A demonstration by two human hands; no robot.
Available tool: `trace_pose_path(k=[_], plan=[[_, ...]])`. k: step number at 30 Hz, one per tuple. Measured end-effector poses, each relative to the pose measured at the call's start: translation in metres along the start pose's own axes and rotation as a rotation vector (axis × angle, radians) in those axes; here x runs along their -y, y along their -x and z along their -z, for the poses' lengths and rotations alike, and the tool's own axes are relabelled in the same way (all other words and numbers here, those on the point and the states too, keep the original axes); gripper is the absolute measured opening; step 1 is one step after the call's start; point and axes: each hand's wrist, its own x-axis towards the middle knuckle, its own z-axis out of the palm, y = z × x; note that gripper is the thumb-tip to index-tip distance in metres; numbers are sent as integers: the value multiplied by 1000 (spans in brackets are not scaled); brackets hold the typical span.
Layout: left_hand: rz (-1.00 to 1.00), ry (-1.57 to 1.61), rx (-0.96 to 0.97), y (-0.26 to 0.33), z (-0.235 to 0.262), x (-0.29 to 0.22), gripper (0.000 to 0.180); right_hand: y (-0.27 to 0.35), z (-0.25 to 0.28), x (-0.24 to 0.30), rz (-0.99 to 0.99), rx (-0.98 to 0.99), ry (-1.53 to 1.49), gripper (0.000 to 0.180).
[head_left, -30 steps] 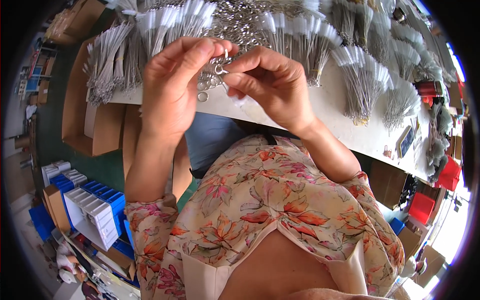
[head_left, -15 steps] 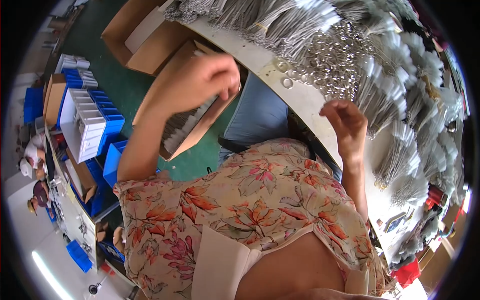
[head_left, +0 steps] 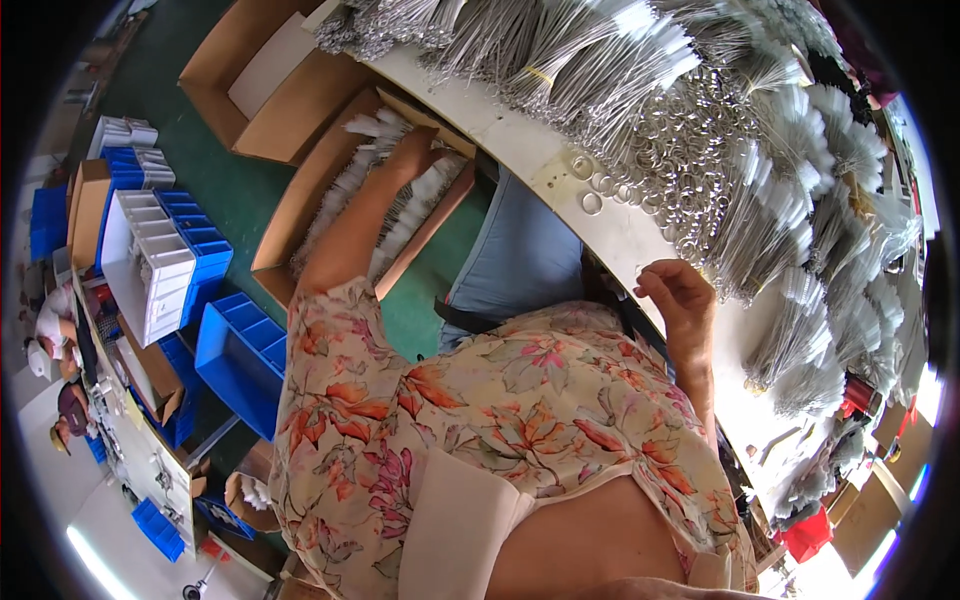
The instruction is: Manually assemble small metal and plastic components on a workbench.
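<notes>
My left hand is down in an open cardboard box, over thin wire brushes with white bristle ends that lie in rows. Its fingers are partly hidden, and whether they hold a brush I cannot make out. Over the table's near edge my right hand is closed in a pinch, with what looks like a small metal ring at the fingertips. Beyond it, a heap of metal rings covers part of the white table. A few single rings lie beside the heap.
Bundles of wire brushes line the table's far and right sides. Another cardboard box stands behind the first. On the left are a blue bin and a white bin. People sit at a bench farther left.
My left hand has gone from above the box's edge down into it. My right hand has moved slightly down in the picture, its fingers still pinched.
</notes>
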Motion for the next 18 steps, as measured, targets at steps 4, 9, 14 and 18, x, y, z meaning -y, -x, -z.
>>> trace_pose_path(k=[4, 9, 14, 18], plan=[[228, 296, -136, 5, 18, -31, 27, -9, 0, 3, -86, 145, 67, 18], [581, 511, -452, 36, 94, -2, 24, -56, -30, -4, 310, 484, 213, 28], [296, 687, -723, -10, 216, -117, 23, -73, -8, -14, 415, 353, 228, 28], [-40, 480, -621, -99, 261, -239, 20, -67, 38, 8, 333, 375, 283, 27]])
